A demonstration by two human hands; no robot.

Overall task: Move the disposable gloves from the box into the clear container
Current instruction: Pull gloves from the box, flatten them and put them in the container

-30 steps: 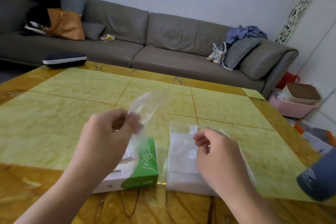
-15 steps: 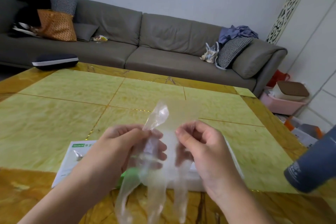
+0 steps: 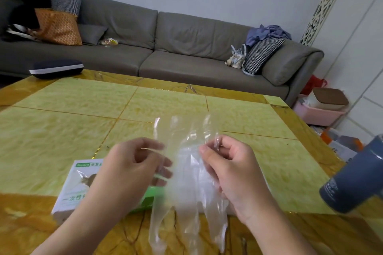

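A thin clear disposable glove [image 3: 187,174] is stretched between my two hands above the table, its fingers hanging down toward me. My left hand [image 3: 132,168] pinches its left edge and my right hand [image 3: 227,166] pinches its right edge. The white and green glove box [image 3: 79,185] lies flat on the table under my left hand, partly hidden by my forearm. The clear container [image 3: 233,210] sits behind the glove and my right hand, and only a pale strip of it shows.
A dark blue-grey cylinder [image 3: 352,180] juts in at the right edge. The yellow-green tiled table [image 3: 62,130] stretches ahead to a grey sofa [image 3: 165,47]. A dark case [image 3: 56,68] lies at the table's far left corner. Pink bins [image 3: 319,109] stand on the floor at right.
My left hand pulled a glove up out of the box. My right hand left the container and took the glove's other edge. Both hands have since spread it wider.
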